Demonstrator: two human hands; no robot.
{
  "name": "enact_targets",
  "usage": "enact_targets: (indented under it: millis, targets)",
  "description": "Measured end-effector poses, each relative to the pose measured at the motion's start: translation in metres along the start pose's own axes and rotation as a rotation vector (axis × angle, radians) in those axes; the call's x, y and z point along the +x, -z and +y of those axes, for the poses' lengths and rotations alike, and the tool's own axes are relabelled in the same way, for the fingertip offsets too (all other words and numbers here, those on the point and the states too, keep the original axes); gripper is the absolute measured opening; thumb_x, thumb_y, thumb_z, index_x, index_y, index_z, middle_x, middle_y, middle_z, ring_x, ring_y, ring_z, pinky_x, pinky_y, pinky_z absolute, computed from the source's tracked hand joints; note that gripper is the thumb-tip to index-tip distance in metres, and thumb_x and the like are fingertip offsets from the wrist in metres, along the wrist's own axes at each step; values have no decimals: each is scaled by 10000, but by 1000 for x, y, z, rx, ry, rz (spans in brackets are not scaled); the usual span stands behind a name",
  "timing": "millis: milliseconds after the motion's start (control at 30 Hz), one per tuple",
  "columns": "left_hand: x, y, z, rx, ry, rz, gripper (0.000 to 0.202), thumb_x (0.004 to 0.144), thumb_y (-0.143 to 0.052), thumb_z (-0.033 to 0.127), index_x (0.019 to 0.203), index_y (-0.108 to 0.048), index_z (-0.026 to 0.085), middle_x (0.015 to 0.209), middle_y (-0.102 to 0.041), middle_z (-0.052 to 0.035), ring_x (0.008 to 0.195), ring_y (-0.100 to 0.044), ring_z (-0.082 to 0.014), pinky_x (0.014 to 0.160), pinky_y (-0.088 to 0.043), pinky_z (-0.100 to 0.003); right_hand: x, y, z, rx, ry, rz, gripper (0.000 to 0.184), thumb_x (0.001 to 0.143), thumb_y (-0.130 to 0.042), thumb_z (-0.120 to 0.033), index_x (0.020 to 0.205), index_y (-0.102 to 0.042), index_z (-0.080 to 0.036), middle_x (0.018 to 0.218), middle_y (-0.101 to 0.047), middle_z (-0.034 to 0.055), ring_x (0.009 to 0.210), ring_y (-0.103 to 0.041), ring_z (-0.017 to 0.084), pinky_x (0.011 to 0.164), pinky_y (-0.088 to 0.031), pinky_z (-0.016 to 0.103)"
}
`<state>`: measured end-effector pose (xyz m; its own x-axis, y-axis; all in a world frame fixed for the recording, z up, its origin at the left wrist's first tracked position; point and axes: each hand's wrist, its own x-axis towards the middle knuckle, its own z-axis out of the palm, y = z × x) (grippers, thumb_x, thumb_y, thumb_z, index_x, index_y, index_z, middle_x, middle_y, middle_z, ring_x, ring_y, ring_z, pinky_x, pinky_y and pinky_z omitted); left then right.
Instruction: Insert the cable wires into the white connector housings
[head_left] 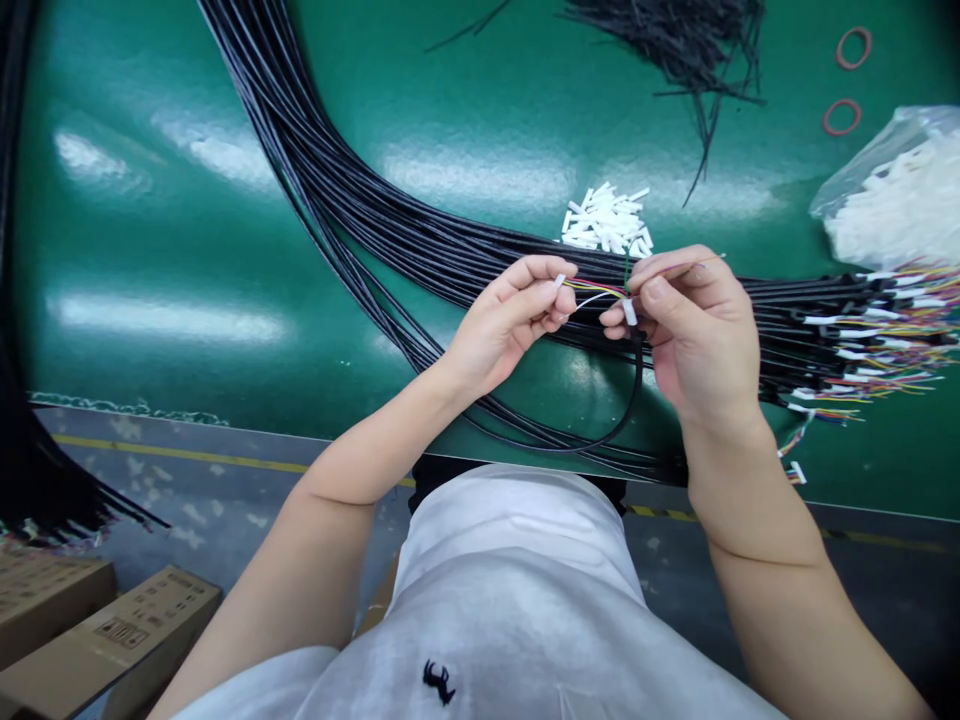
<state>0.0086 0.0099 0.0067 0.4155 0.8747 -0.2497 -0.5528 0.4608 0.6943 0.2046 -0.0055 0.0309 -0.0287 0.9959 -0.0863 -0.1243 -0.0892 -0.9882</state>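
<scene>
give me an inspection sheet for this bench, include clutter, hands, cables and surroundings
surface: glossy green tabletop
work pieces: thin black cable with slim coloured wires; small white oblong piece
clutter: heap of short white tubes, tangle of thin black strips, two reddish rings, clear plastic bag of white pieces
hands: left hand pinches the oblong piece; right hand grips the wires
cables: long black bundle across the tabletop; second black bundle at far left
surroundings: brown cardboard boxes, grey floor with yellow line

No words or numbers can be read, but the brown box [71, 665] has a block of little picture signs [121, 633] and some tiny print [181, 583], all too blurry to make out, and the white shirt [517, 590] has a small black mark [439, 682].
</scene>
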Motion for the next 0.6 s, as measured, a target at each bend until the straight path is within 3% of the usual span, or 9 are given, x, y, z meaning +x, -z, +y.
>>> enact_targets:
  millis: [167, 300, 367, 433, 500, 600]
  targets:
    - [1, 0, 3, -26, 50, 28, 309, 814, -899, 391, 978, -709, 210, 747, -673, 69, 699, -634, -18, 684, -532, -126, -4, 1, 5, -255, 329, 60, 101, 938, -816, -437, 949, -802, -338, 1099, -660, 17, 851, -743, 188, 797, -675, 429]
    - [0, -1, 3, 41, 60, 22, 306, 848, -864, 401, 970, -668, 199, 724, -664, 70, 651, -605, -13, 622, -487, -123, -10, 2, 3, -376, 425, -109, 68, 958, -777, -405, 979, -793, -342, 1274, -644, 41, 1134, -752, 276, 1002, -666, 533]
    - [-1, -3, 3, 101, 41, 24, 296, 867, -844, 387, 988, -642, 208, 702, -659, 81, 620, -587, -11, 601, -464, -125, -11, 1, 1, -341, 407, -191, 49, 958, -776, -376, 979, -787, -334, 1297, -638, 44, 1160, -752, 277, 935, -696, 490]
    - [-3, -5, 2, 178, -11, 18, 274, 889, -822, 361, 993, -613, 217, 695, -667, 88, 610, -585, -14, 592, -449, -132, -12, -1, -1, -312, 349, -211, 19, 951, -792, -337, 960, -798, -321, 1263, -650, 47, 1114, -761, 255, 773, -713, 395]
    - [-5, -6, 1, 259, -89, -21, 264, 906, -807, 362, 972, -597, 218, 706, -683, 79, 636, -613, -28, 600, -459, -149, -13, -2, -2, -312, 283, -164, 28, 948, -802, -316, 926, -813, -304, 1190, -665, 52, 1024, -756, 221, 615, -677, 302]
    - [-6, -7, 1, 347, -187, -65, 267, 929, -784, 413, 958, -609, 213, 723, -697, 60, 658, -633, -46, 613, -490, -178, -11, -2, -2, -257, 205, -76, 77, 940, -819, -371, 995, -819, -316, 1195, -664, 42, 984, -732, 194, 591, -666, 266]
